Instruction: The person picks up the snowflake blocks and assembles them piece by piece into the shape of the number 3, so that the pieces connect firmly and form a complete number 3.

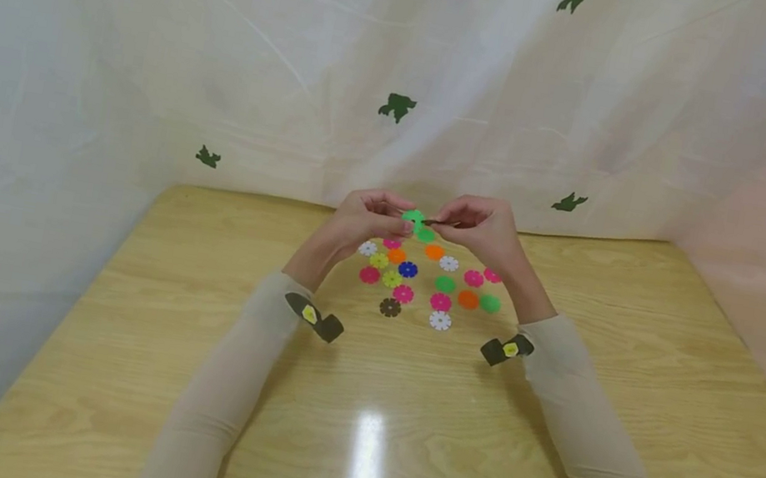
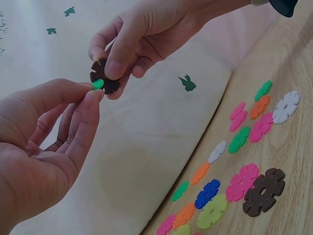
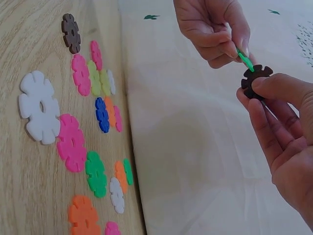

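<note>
Above the far side of the table, my left hand [image 1: 365,221] pinches a green snowflake-shaped plastic disc [image 1: 414,216] between thumb and fingers. Facing it, my right hand [image 1: 485,227] pinches a dark brown notched disc [image 2: 99,68] by thumb and fingers. In both wrist views the green disc [image 3: 245,60], seen nearly edge-on, meets the rim of the brown one [image 3: 250,77]. Whether the slots are interlocked I cannot tell. Fingers cover part of each disc.
On the wooden table [image 1: 382,383] below the hands lie several loose discs, among them a blue disc [image 1: 407,269], a white disc [image 1: 440,320] and another brown disc [image 1: 390,307]. A curtain with leaf prints [image 1: 264,84] hangs behind the far edge.
</note>
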The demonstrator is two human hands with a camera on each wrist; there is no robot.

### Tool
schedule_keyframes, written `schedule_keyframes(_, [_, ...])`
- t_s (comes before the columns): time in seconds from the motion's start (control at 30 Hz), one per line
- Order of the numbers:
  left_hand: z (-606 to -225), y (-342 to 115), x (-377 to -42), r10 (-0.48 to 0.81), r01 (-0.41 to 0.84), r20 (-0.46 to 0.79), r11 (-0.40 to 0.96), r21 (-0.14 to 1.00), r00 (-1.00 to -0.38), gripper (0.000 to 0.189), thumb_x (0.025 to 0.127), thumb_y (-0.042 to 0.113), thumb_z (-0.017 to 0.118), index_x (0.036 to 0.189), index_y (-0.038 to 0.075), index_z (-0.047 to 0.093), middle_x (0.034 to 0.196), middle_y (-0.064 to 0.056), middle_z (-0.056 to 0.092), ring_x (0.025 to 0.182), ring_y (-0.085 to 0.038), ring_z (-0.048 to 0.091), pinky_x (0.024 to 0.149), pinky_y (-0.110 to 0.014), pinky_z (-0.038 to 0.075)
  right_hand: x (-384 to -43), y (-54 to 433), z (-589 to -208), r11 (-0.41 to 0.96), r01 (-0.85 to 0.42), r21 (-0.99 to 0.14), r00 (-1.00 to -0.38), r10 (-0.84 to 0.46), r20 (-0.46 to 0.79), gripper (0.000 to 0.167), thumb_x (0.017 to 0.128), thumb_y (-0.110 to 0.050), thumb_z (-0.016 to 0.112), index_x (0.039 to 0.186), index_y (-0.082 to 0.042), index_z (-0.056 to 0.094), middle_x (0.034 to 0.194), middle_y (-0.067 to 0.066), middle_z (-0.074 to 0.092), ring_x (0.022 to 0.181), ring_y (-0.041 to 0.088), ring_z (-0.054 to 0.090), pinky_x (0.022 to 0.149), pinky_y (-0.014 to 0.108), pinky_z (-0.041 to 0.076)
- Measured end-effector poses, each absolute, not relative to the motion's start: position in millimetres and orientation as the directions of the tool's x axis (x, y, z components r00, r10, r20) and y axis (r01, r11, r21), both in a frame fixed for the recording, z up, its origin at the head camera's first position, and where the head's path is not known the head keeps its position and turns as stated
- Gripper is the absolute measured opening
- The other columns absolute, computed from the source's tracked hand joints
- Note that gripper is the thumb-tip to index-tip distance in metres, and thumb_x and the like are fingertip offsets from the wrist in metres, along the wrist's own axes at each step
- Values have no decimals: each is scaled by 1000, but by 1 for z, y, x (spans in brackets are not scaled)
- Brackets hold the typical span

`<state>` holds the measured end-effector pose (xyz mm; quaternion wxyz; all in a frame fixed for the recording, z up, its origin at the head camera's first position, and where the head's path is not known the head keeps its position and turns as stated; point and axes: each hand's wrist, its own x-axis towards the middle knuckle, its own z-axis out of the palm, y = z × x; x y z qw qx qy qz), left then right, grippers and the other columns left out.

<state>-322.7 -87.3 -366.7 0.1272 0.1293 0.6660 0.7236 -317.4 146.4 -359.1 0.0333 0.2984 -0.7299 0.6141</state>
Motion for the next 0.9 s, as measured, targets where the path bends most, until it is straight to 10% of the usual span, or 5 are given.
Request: schedule_keyframes(0.9, [-369, -87, -324, 404, -86, -23, -139, 987, -914, 21, 92, -7, 68, 99, 11, 78, 82, -2, 77, 70, -14, 73, 72, -31, 63, -319, 150, -361, 51, -503, -863, -788, -436, 434, 11, 83, 6, 79, 91, 12, 73, 84, 8, 77, 72, 15, 74, 72, 28, 64])
